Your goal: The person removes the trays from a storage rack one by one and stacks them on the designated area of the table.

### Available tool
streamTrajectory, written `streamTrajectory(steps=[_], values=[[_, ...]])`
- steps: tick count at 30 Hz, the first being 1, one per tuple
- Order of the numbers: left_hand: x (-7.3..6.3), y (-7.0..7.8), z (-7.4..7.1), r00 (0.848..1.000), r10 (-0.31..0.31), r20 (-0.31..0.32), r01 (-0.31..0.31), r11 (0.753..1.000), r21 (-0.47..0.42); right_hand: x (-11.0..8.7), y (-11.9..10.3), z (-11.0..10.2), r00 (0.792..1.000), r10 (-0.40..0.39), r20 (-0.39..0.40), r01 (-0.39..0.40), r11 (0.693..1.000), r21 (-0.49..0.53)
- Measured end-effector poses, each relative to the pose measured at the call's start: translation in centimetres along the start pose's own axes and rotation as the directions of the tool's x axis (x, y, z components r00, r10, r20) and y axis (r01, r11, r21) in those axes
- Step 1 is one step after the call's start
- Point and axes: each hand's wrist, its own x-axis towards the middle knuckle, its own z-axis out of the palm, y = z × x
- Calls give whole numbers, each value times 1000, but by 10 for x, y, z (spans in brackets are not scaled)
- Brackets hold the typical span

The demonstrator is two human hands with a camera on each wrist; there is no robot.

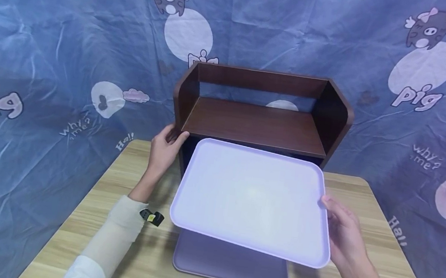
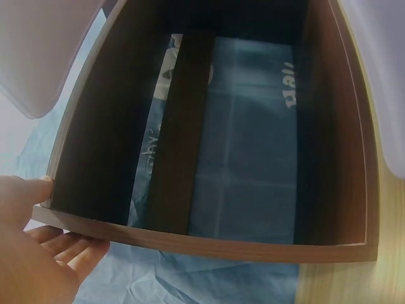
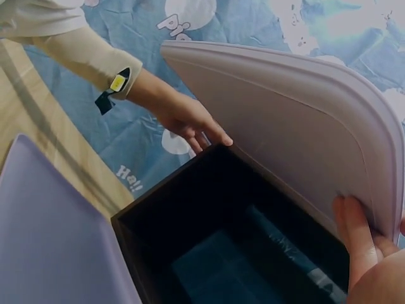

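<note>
A dark brown wooden shelf (image 1: 255, 124) stands toward the back of the table, with an upper board between two side panels and an open compartment beneath. My left hand (image 1: 164, 150) grips its left side panel near that board, thumb on the front and fingers round the outside. In my right hand (image 1: 344, 235) is a pale lavender tray (image 1: 251, 197), pinched by its right edge, thumb on top and fingers underneath. The tray is raised and tilted before the shelf, hiding most of the lower compartment in the head view. The right wrist view shows the tray's underside (image 3: 272, 133).
A second lavender tray (image 1: 229, 266) lies on the wood-grain table (image 1: 365, 196) in front of the shelf, partly covered by the raised one. Blue cloth (image 1: 72, 48) printed with pigs hangs behind the table and along both sides.
</note>
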Motion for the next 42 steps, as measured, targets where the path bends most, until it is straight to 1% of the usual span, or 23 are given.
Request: streamTrajectory(steps=[3, 9, 16, 23, 30, 36, 42], values=[[0, 0, -1, 1000, -3, -1, 3, 1000, 8, -1, 5, -3, 1000, 11, 14, -11, 1000, -8], [0, 2, 0, 1000, -18, -3, 18, 1000, -9, -2, 15, -8, 999, 29, 27, -28, 999, -31], [0, 3, -1, 1000, -25, -4, 25, 999, -20, -2, 26, -14, 998, 54, 40, -53, 998, -33], [-1, 3, -1, 1000, -23, -3, 23, 999, -24, -3, 36, -20, 998, 60, 33, -58, 997, -57], [-1, 5, -1, 999, -54, 2, 54, 998, -12, -4, 42, -29, 997, 76, 24, -74, 993, -96], [-2, 5, -1, 999, -45, 1, 45, 998, -45, -5, 52, -35, 995, 80, 51, -77, 995, -66], [-1, 3, 0, 999, -35, 0, 35, 998, -44, -7, 60, -38, 994, 92, 60, -89, 994, -57]])
